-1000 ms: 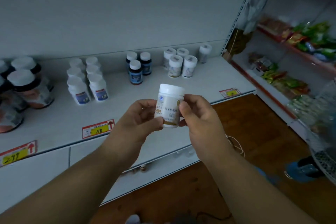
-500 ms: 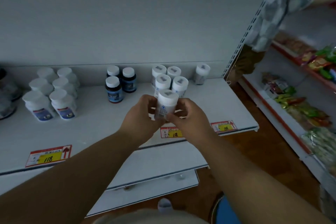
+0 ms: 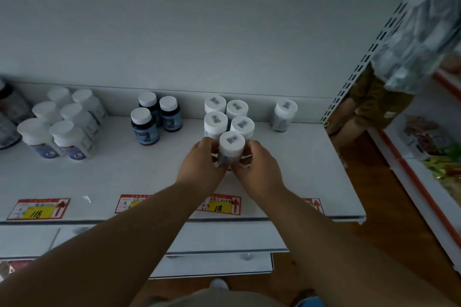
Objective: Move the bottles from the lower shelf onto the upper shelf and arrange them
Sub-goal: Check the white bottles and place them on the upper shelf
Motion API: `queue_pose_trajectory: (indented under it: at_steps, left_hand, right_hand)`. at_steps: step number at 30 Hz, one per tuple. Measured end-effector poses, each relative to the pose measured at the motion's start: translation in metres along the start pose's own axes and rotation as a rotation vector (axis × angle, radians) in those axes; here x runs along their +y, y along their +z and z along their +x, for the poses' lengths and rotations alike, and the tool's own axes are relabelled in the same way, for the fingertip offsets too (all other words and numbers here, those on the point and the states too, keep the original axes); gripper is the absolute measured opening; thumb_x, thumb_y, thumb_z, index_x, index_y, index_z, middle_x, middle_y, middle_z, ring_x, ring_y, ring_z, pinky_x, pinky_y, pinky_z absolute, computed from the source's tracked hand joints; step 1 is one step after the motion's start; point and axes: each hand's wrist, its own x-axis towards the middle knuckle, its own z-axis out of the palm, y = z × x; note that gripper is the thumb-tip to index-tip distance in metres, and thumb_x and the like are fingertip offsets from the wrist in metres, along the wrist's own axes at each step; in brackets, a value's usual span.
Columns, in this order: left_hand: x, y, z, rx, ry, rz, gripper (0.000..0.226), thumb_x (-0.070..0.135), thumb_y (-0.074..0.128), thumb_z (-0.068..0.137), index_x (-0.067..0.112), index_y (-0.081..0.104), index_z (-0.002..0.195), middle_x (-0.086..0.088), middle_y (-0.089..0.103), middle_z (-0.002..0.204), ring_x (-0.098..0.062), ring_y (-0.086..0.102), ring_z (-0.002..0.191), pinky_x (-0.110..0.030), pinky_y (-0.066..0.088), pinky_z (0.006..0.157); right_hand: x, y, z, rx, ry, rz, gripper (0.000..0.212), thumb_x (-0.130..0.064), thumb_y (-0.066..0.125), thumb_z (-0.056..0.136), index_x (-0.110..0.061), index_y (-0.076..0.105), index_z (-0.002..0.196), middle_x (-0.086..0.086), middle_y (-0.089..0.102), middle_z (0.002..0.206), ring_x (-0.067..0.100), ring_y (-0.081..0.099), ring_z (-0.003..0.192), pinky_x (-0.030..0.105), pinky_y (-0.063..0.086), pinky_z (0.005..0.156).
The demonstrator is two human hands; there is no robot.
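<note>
White plastic, the bottle [image 3: 230,148] stands upright on the upper shelf [image 3: 299,169], just in front of four like bottles [image 3: 228,117] set two by two. The left hand [image 3: 200,166] and right hand [image 3: 257,169] flank it, the fingers [image 3: 208,143] of each curled round its lower body, gripping it from both sides; the cap shows between them. Three dark bottles [image 3: 156,118] stand to the left, and one lone bottle [image 3: 284,114] to the right, well apart.
</note>
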Motion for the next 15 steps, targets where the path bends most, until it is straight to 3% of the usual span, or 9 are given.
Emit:
queue_pose_trajectory:
  at_steps: [5, 11, 15]
  left_hand:
    - [-0.002, 0.003, 0.001, -0.003, -0.028, -0.017, 0.028, 0.034, 0.070, 0.085, 0.032, 0.052, 0.106, 0.010, 0.062, 0.107, -0.010, 0.061, 0.091, -0.027, 0.048, 0.076]
    - [-0.013, -0.006, -0.007, -0.039, -0.006, -0.018, 0.041, 0.032, 0.072, 0.085, 0.030, 0.052, 0.120, 0.013, 0.059, 0.107, -0.005, 0.060, 0.093, -0.025, 0.051, 0.081]
    - [-0.028, -0.027, -0.018, -0.041, 0.037, -0.027, 0.038, 0.026, 0.072, 0.085, 0.031, 0.052, 0.117, 0.014, 0.060, 0.106, -0.002, 0.060, 0.091, -0.020, 0.050, 0.079]
  right_hand:
    - [0.008, 0.003, -0.002, -0.003, 0.028, 0.043, 0.033, -0.030, 0.073, 0.085, -0.022, 0.056, 0.112, -0.005, 0.066, 0.105, 0.013, 0.063, 0.093, 0.022, 0.045, 0.073]
    - [0.000, 0.012, -0.017, 0.160, 0.055, 0.012, 0.031, -0.034, 0.074, 0.084, -0.022, 0.045, 0.087, -0.005, 0.055, 0.081, 0.008, 0.051, 0.068, 0.018, 0.035, 0.056]
    - [-0.026, 0.024, -0.032, 0.213, 0.024, 0.038, 0.029, -0.032, 0.073, 0.085, -0.020, 0.047, 0.082, -0.003, 0.057, 0.077, 0.008, 0.053, 0.067, 0.016, 0.036, 0.056]
